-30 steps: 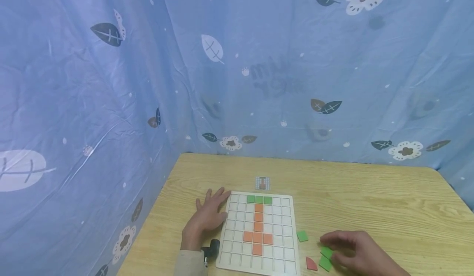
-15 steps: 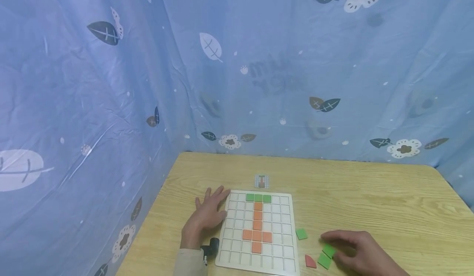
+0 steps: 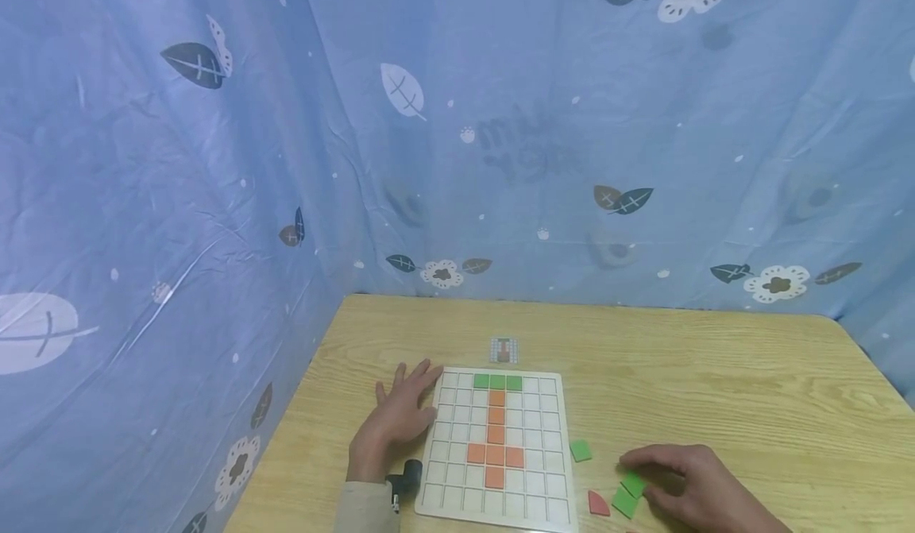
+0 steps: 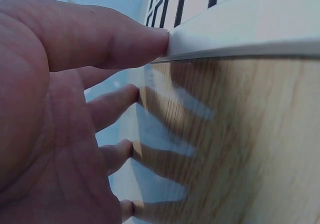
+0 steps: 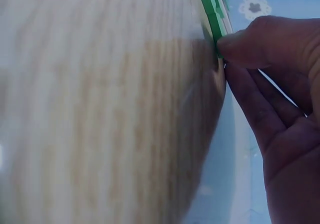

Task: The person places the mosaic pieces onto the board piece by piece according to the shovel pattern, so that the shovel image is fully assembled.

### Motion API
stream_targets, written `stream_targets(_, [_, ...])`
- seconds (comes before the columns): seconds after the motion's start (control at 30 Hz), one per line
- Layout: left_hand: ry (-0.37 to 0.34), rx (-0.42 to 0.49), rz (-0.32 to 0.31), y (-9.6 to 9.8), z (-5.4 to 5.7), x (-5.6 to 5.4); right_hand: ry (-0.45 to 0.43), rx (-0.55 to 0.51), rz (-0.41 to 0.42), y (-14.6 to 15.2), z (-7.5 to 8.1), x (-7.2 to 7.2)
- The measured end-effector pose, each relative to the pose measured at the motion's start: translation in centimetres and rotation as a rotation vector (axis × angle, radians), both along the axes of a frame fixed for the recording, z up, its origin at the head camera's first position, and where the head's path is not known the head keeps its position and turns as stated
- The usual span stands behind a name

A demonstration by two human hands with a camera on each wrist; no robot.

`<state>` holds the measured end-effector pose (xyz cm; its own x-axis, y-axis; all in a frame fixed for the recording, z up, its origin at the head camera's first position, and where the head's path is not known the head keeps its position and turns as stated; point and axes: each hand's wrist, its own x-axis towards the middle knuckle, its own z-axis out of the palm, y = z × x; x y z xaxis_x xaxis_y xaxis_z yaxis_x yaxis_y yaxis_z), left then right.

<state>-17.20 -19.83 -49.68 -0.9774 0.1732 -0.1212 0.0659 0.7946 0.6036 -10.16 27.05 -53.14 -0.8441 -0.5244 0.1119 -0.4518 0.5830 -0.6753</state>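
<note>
In the head view, my left hand lies spread along the left side of a white grid board. Its thumb presses the board's edge in the left wrist view, and the other fingertips rest on the table. Three green square tiles sit in the board's top row, with several orange tiles forming a cross shape below. Right of the board, my right hand rests with its thumb touching a green tile; its index fingertip is just beyond that tile. Another green tile lies against it.
A single green tile and a red quarter-round piece lie right of the board. A small printed pattern card is behind it. A black device sits at my left wrist. Blue curtains enclose the wooden table.
The green tile at my right thumb has shifted slightly right against its neighbour. My left hand stays at the board's edge. The head view has shifted a little.
</note>
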Motion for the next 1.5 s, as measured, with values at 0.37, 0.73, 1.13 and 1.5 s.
stream_targets(0.37, [-0.002,-0.018,-0.001,-0.1,-0.1,-0.1,0.048,-0.040,0.000,0.1,-0.3,0.2])
stream_targets(0.73, [-0.031,-0.011,0.004,-0.1,-0.1,0.5,0.071,0.005,-0.178,-1.7,1.9,1.5])
stream_targets(1.13, [-0.039,-0.051,-0.017,-0.3,0.2,-0.8,0.251,-0.186,-0.199,-7.4,3.8,1.1])
stream_targets(1.5, [-0.047,-0.044,-0.005,-0.3,0.1,-1.0,0.199,-0.249,-0.191,-12.5,2.4,1.9])
